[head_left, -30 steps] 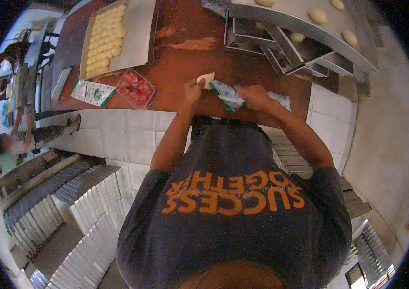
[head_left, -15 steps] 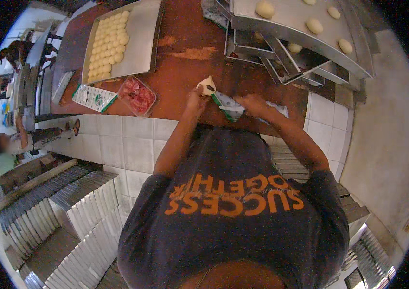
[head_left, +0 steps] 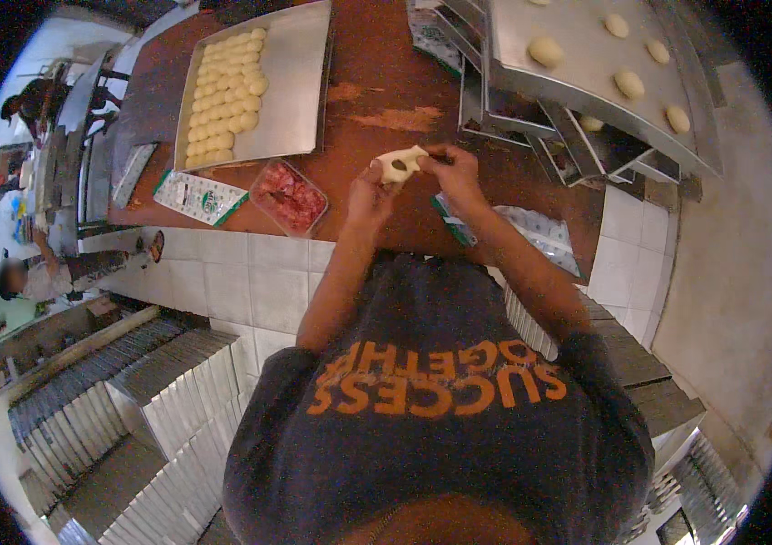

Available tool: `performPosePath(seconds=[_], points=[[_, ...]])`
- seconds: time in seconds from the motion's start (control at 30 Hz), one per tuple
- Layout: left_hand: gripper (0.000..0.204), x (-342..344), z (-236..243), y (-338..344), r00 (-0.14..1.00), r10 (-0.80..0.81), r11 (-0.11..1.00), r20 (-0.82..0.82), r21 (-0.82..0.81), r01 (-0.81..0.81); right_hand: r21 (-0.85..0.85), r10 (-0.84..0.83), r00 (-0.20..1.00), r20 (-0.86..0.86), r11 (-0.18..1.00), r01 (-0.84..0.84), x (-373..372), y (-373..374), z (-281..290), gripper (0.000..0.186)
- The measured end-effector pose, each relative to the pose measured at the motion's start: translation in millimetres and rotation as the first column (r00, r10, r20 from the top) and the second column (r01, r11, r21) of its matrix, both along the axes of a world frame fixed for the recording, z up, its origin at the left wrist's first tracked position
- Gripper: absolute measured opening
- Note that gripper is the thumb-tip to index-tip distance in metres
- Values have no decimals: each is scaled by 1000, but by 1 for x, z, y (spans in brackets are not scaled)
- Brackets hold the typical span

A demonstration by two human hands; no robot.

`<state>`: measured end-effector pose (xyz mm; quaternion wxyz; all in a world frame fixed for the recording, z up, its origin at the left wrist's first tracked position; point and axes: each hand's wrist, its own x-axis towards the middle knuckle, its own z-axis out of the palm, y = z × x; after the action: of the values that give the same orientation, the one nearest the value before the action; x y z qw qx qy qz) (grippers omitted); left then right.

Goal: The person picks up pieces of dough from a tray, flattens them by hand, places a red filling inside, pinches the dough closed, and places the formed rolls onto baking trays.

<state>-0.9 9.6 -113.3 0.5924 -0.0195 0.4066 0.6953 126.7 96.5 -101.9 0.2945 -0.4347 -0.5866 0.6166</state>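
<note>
A flattened piece of pale dough with a dab of dark filling on it is held over the near part of the table. My left hand supports it from the left, fingers closed on its edge. From the other side my right hand pinches the dough's right edge between thumb and fingers. A green-and-white plastic filling bag lies on the table below my right wrist, partly hidden by it. Past the forearm, a white printed plastic bag rests near the table's front edge.
Left on the brown table stands a metal tray with rows of dough balls. Before it are a clear tub of red filling and a printed packet. Stacked trays with spaced dough pieces rise at right. People are at far left.
My right hand has let go of the green-and-white bag, which now lies on the table, and has moved up to grip the dough's right edge. The dough looks more stretched out.
</note>
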Motion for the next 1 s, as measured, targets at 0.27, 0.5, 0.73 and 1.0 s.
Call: performPosePath(seconds=[0.27, 0.5, 0.73, 1.0], points=[[41, 12, 78, 11, 999, 33, 924, -14, 381, -25, 828, -164, 976, 146, 560, -30, -34, -10, 51, 23], [35, -13, 62, 20, 991, -82, 965, 109, 259, 52, 419, 0, 992, 125, 906, -53, -31, -13, 74, 30], [29, 11, 78, 28, 936, -141, 983, -322, 70, 172, 605, -108, 977, 182, 796, -25, -7, -13, 79, 25], [20, 40, 70, 33, 1000, 6, 996, -18, 91, -5, 882, -197, 974, 116, 471, -10, 5, -13, 82, 20]])
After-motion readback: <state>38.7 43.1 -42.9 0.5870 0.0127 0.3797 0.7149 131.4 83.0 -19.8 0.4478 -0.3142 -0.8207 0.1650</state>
